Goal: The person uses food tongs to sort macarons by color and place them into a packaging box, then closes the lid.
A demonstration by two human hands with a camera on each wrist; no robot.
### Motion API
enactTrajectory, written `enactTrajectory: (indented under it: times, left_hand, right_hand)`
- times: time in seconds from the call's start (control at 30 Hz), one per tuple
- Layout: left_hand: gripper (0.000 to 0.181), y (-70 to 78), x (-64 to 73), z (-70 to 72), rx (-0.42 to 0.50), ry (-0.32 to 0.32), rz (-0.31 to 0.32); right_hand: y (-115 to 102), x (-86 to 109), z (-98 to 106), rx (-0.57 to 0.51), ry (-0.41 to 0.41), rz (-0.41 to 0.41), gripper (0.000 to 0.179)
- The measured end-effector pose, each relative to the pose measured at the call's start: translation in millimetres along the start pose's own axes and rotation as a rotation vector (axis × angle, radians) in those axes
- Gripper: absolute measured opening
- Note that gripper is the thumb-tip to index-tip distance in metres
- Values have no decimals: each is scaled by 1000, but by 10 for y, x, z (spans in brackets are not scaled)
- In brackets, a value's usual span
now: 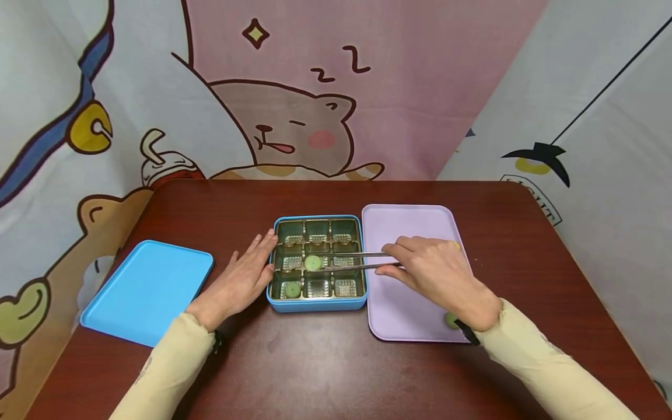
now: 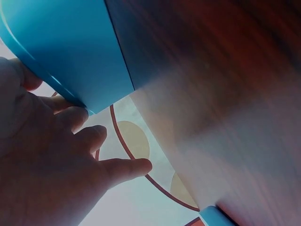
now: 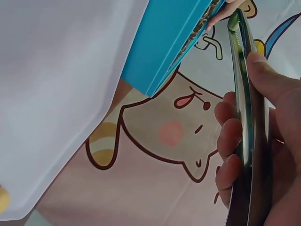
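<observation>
My right hand (image 1: 438,274) grips a pair of metal tongs (image 3: 244,117), reaching left from above the lilac tray. A round pale-green disc (image 1: 313,263) is between the tong tips, over the middle compartment of a blue box (image 1: 317,305). The box has a gold insert (image 1: 305,275) divided into several compartments. A second green disc (image 1: 293,290) lies in its front left compartment. My left hand (image 1: 238,284) rests with extended fingers against the box's left side. Whether the held disc touches the compartment floor I cannot tell.
The lilac tray (image 1: 406,224) stands right of the box, bearing a green piece (image 1: 451,319) and a yellow piece (image 3: 3,199), both partly hidden in the head view. A flat blue tray or lid (image 1: 149,291) lies at left. Behind the brown table (image 1: 310,361) hangs a printed curtain (image 1: 409,105).
</observation>
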State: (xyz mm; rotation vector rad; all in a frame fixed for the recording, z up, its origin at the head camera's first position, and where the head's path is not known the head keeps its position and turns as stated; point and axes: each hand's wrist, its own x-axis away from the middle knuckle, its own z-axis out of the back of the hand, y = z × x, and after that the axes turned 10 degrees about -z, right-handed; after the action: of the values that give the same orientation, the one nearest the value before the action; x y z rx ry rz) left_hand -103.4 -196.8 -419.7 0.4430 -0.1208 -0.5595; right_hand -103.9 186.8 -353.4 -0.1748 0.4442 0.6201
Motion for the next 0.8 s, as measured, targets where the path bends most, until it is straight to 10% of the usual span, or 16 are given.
enactTrajectory:
  times: [0.8]
  left_hand:
    - [62,13,5,-2,-1,1,10]
  right_hand:
    - [-276,-512,-178,77,-10,43,32]
